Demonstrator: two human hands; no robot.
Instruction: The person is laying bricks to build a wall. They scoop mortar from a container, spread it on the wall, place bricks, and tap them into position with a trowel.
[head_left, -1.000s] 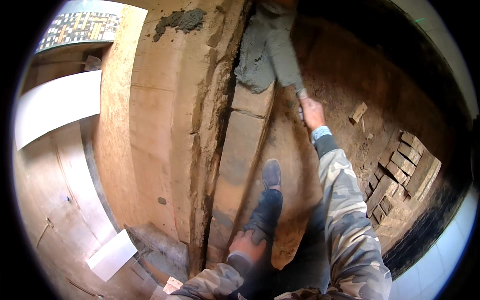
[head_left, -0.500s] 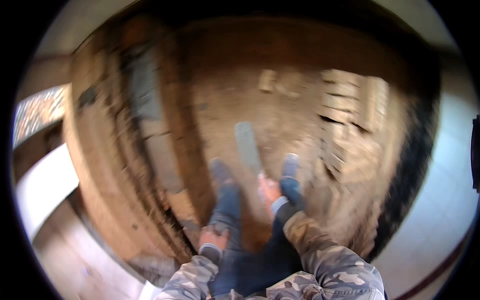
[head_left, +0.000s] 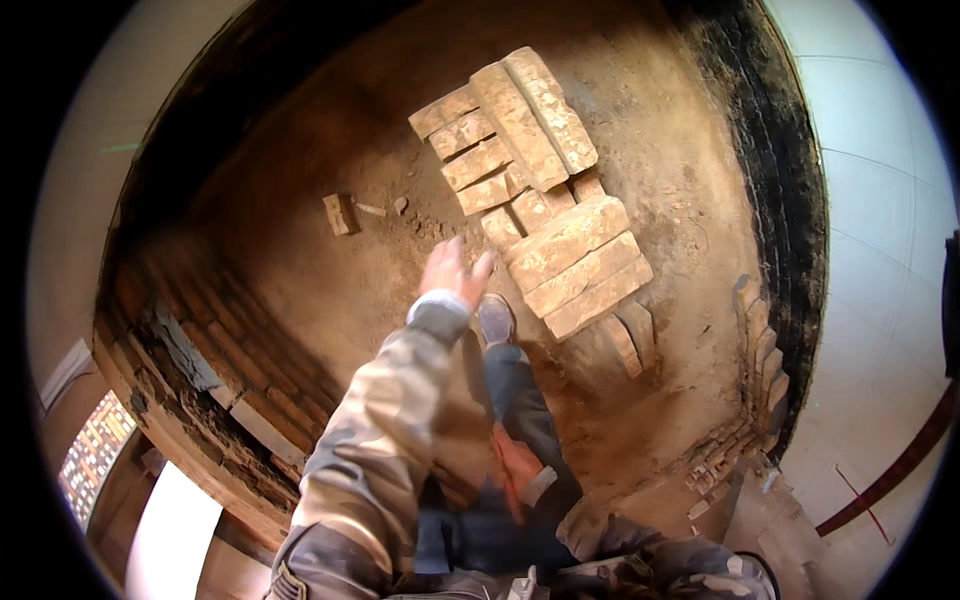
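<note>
My left hand (head_left: 455,272) reaches forward over the dirt floor, fingers apart and holding nothing. Just beyond it lies a stack of pale tan bricks (head_left: 575,260), some laid crosswise to the others; the hand appears apart from them. My right hand (head_left: 516,462) is low beside my knee, its fingers curled. A reddish strip shows below that hand, but what it grips cannot be made out. The trowel's blade is not visible now. My grey shoe (head_left: 496,320) stands near the bricks, under the left hand.
A single brick (head_left: 340,214) and small rubble (head_left: 401,205) lie on the floor to the left. Stepped brickwork with grey mortar (head_left: 185,345) runs along the left side. A blackened wall edge (head_left: 775,200) borders the right, with more stacked bricks (head_left: 762,350) beside it.
My view has turned to the right, bringing the brick stack to the middle. My left hand has risen from my leg and stretched forward. My right hand, earlier holding a trowel, has drawn back.
</note>
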